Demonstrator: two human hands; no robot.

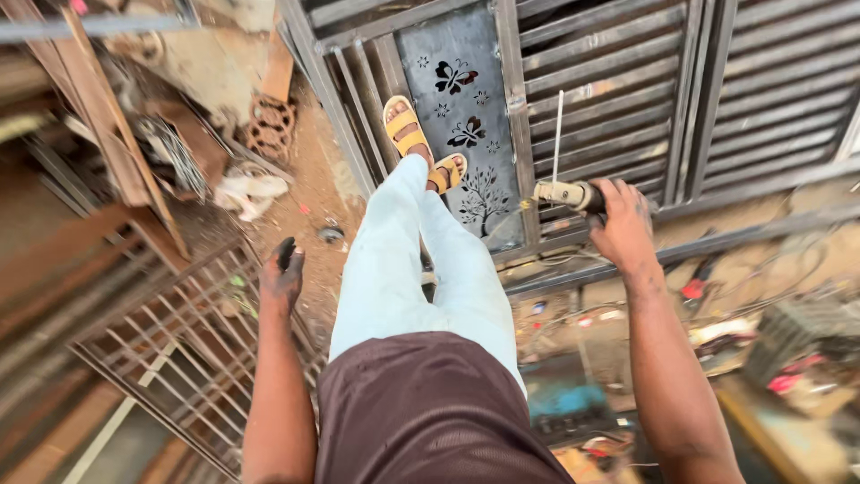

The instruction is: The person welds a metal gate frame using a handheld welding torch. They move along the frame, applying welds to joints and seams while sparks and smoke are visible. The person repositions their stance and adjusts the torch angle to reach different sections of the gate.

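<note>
My right hand (623, 224) grips a welding electrode holder (566, 194), and a thin pale rod (557, 134) sticks up from it over the slats of a grey steel gate (618, 81). The gate has a dark centre panel (430, 45) with butterfly and tree cut-outs. My feet in yellow sandals (408, 130) are on the gate's bars, beside that panel. My left hand (280, 273), blackened with dirt, hangs at my side above the sandy ground, its back turned to me and the fingers curled; its palm is hidden.
A barred metal grille (179, 350) lies at lower left. Rusty bars and scrap (98, 108) are piled at upper left. Cables, red-handled tools and clutter (717, 332) cover the ground at right, with a blue item (564, 403) near my legs.
</note>
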